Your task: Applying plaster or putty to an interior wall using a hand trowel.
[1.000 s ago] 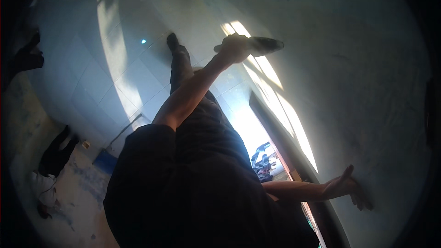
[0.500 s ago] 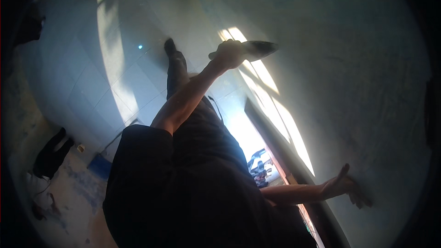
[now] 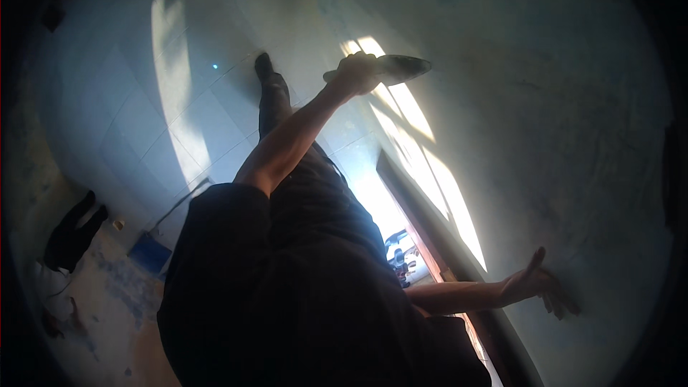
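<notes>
My left hand (image 3: pixel 356 75) is wrapped round the handle of what looks like a trowel (image 3: pixel 403 68). Its dark, pointed blade sticks out to the right, close to the pale wall (image 3: pixel 559 150); I cannot tell whether it touches. Lower down at the right, my right hand (image 3: pixel 534 287) is open, thumb raised and fingers spread against or just off the same wall. Nothing shows in it.
A doorway (image 3: pixel 380 204) with a dark frame (image 3: pixel 459 244) lets in bright light. Sun patches lie on the wall and tiled floor (image 3: pixel 129 129). At the left are a blue dustpan-like object (image 3: pixel 149 253) with a long handle and another person (image 3: pixel 64 244).
My left hand and the trowel have shifted slightly upward in the picture. My right hand stays at nearly the same place by the wall.
</notes>
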Available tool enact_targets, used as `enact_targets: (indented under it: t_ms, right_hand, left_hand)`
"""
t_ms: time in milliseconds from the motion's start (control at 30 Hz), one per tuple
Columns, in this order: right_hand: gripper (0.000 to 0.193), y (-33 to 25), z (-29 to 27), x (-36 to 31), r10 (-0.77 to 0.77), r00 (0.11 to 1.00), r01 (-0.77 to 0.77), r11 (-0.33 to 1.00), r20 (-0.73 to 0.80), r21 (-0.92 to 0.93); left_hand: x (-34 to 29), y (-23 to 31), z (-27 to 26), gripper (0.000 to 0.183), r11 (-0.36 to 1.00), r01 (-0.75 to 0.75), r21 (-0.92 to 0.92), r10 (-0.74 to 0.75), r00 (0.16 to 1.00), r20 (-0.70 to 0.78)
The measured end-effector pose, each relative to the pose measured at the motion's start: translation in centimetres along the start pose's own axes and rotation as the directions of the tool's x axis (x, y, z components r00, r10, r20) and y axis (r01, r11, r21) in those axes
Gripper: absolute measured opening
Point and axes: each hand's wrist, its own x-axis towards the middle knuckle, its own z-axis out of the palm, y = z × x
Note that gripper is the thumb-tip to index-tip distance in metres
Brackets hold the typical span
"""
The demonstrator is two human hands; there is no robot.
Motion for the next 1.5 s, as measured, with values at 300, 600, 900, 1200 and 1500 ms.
enact_targets:
  t_ms: [300,600,900,1200,1500]
  right_hand:
    - [0.123,2.4,1.0,-0.6,0.210,0.857,-0.236,0.972,-0.470,0.003]
    - [0.139,0.3,0.5,-0.5,0.296,0.880,-0.276,0.955,-0.372,0.107]
    - [0.119,-0.5,1.0,-0.6,0.237,0.895,-0.137,0.953,-0.379,0.272]
    - [0.155,1.5,0.6,-0.5,0.192,0.981,0.096,-0.523,0.007,0.847]
    - [0.158,2.4,1.2,-0.1,-0.061,0.997,-0.003,-0.709,-0.057,0.705]
  left_hand:
    - [0.3,1.6,-0.6,0.026,0.998,-0.042,0.041,0.042,0.999,0.005]
    - [-0.4,-1.0,0.1,0.029,0.998,0.054,0.021,-0.055,0.995,0.077]
    - [0.7,-0.2,1.1,0.023,1.000,-0.024,0.002,0.023,0.998,0.053]
    - [1.7,2.6,1.7,0.020,0.999,0.008,-0.051,-0.005,0.997,0.072]
    - [0.3,7.1,0.3,0.032,0.781,-0.368,-0.505,0.182,0.907,-0.379]
